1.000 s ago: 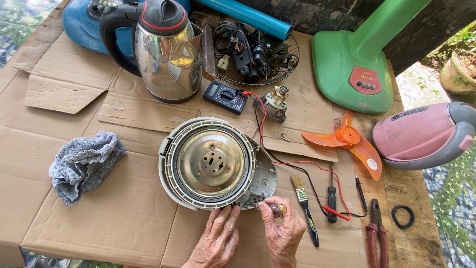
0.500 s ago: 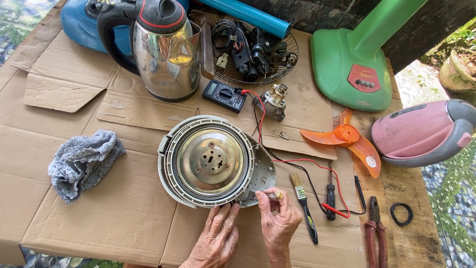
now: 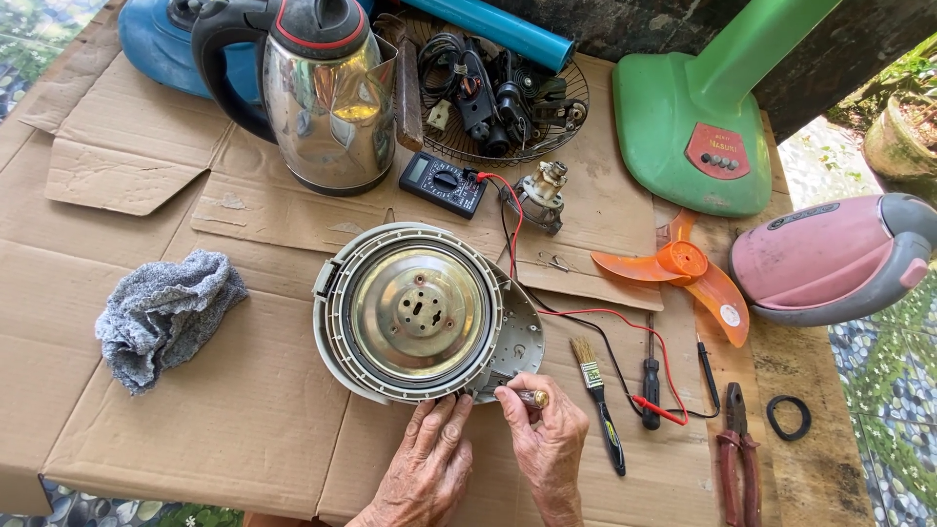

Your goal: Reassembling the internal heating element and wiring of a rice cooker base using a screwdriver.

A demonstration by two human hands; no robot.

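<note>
While the left hand (image 3: 429, 459) is pressing flat on the upturned cooker base (image 3: 420, 312), bench centre:
Right hand (image 3: 547, 434) is pinching a small screwdriver (image 3: 527, 397) at the rim; keep it square, base steadied.

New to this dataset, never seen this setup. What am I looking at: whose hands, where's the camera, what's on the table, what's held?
There is no robot here. One camera sits on a person's head and looks down at their own two bare hands.

The left hand rests its fingers on the rim of a round upturned appliance with a metal plate in the middle. The right hand pinches a small tool with a brass-coloured end at the appliance's edge; what kind of tool it is cannot be told.

All of it lies on flattened cardboard. Around: a grey rag, a steel kettle, a multimeter with red and black leads, a brush, a screwdriver, pliers, an orange fan blade and a green fan base.
</note>
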